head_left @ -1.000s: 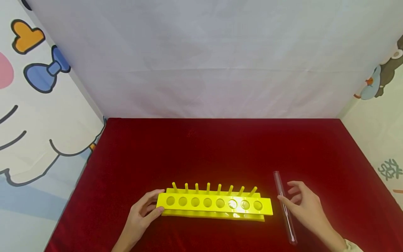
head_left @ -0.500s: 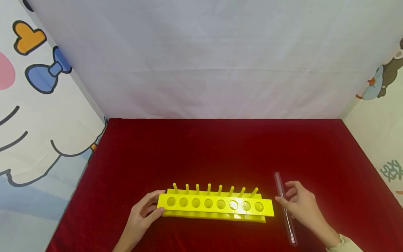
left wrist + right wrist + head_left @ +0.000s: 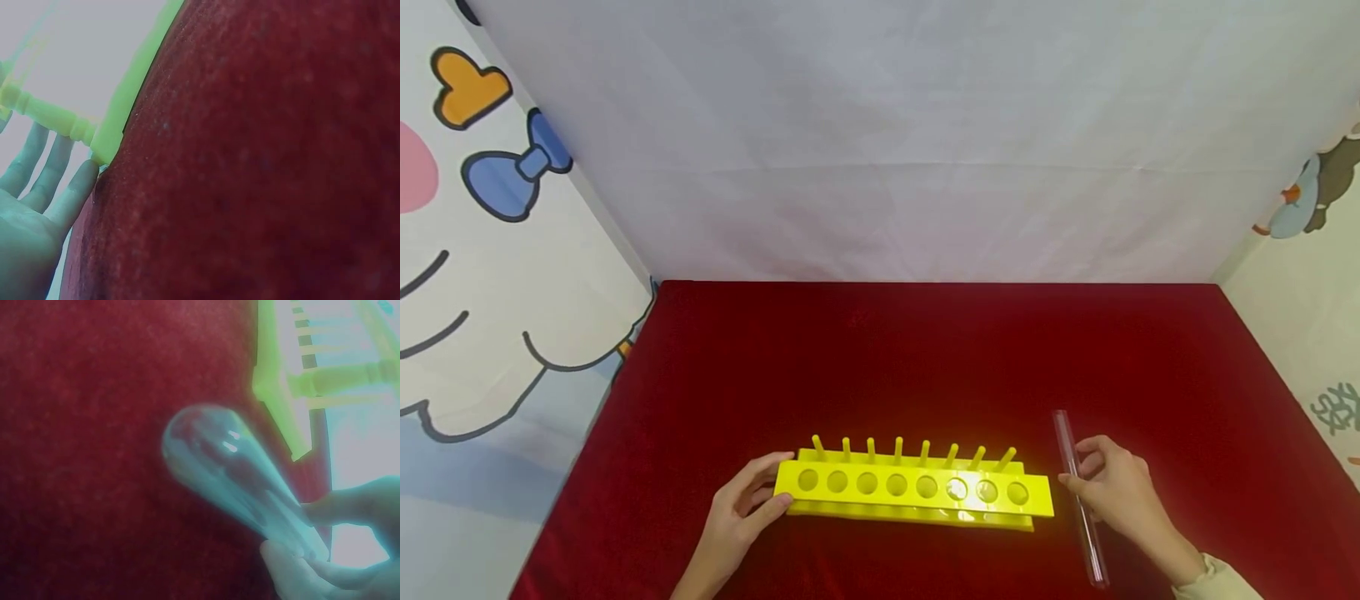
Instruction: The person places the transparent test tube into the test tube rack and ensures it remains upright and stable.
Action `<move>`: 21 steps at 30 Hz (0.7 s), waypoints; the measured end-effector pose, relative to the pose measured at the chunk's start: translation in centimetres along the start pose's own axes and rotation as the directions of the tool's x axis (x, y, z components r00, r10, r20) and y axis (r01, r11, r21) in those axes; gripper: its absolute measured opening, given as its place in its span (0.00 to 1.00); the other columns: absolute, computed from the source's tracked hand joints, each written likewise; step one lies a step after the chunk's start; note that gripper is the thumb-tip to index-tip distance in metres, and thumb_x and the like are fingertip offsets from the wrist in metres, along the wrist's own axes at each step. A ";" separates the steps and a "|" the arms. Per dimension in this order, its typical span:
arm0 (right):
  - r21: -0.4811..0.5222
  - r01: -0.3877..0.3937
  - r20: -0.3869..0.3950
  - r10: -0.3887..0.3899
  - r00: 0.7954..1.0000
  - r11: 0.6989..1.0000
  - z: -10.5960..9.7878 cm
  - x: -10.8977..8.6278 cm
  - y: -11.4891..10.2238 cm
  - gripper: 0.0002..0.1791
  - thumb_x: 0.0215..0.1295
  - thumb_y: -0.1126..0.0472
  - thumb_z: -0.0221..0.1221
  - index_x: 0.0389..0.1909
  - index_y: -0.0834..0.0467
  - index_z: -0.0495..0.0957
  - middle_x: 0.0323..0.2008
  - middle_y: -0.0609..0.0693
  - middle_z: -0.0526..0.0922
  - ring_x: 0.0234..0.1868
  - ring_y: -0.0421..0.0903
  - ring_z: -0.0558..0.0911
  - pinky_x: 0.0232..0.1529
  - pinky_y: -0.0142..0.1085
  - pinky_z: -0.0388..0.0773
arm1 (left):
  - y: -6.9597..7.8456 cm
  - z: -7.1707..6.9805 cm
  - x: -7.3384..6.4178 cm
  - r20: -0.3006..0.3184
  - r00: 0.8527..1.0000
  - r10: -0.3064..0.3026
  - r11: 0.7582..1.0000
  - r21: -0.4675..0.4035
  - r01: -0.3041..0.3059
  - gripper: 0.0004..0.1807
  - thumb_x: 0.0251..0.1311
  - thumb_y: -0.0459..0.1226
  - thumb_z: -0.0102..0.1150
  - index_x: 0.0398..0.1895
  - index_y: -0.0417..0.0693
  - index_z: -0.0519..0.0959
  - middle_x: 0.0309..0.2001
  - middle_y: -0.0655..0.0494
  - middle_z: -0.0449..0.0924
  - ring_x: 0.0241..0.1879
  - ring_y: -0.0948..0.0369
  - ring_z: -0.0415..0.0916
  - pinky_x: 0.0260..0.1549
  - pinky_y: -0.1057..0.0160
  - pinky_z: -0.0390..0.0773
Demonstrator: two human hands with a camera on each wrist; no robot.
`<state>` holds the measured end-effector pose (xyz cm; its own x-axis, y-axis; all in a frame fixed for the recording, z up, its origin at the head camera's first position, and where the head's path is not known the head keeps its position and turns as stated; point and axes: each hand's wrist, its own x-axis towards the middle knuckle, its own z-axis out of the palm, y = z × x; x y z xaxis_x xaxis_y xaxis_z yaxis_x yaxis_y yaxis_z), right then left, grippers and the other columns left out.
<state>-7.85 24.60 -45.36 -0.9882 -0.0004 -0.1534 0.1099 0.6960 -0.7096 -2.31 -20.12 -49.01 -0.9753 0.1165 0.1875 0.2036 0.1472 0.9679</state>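
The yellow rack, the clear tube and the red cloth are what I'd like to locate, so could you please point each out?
Yellow rack (image 3: 912, 486): head view, on the top plate between two holes.
Clear tube (image 3: 242, 482): right wrist view, midway along its side.
Red cloth (image 3: 917, 362): head view, beyond the yellow rack.

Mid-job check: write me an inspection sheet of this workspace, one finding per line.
Surface: red cloth, under the work.
Job's things: yellow rack, eight round holes, no tube in them; clear tube, apart from the rack, beyond its right end.
Clutter: nothing seen.
Left hand: holds the rack's left end.
Right hand: pinches the tube between thumb and fingers.
Cables: nothing seen.
Surroundings: pale backdrop behind, cartoon-printed panel at left, another printed panel at right.
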 end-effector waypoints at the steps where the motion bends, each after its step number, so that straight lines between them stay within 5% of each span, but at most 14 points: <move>1: -0.003 -0.001 -0.002 0.001 1.000 1.000 0.0 0.0 0.0 0.27 0.49 0.67 0.68 0.49 0.72 0.71 0.28 0.56 0.77 0.18 0.45 0.78 0.14 0.35 0.76 | 0.0 0.0 0.0 0.003 1.000 0.005 1.000 0.000 -0.005 0.24 0.60 0.24 0.55 0.61 0.37 0.68 0.50 0.45 0.75 0.44 0.57 0.76 0.38 0.63 0.79; 21: 0.002 0.001 0.003 -0.001 1.000 1.000 0.0 -0.1 -0.2 0.26 0.49 0.67 0.69 0.49 0.71 0.71 0.28 0.55 0.77 0.19 0.44 0.78 0.14 0.35 0.76 | 0.6 0.1 0.4 -0.008 0.999 -0.045 0.999 -0.011 0.045 0.21 0.62 0.27 0.55 0.59 0.37 0.69 0.49 0.47 0.75 0.44 0.58 0.75 0.42 0.65 0.77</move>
<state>-7.81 24.51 -45.21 -0.9880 -0.0035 -0.1547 0.1089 0.6947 -0.7110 -2.53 -19.86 -48.41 -0.9841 0.1022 0.1454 0.1590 0.1415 0.9771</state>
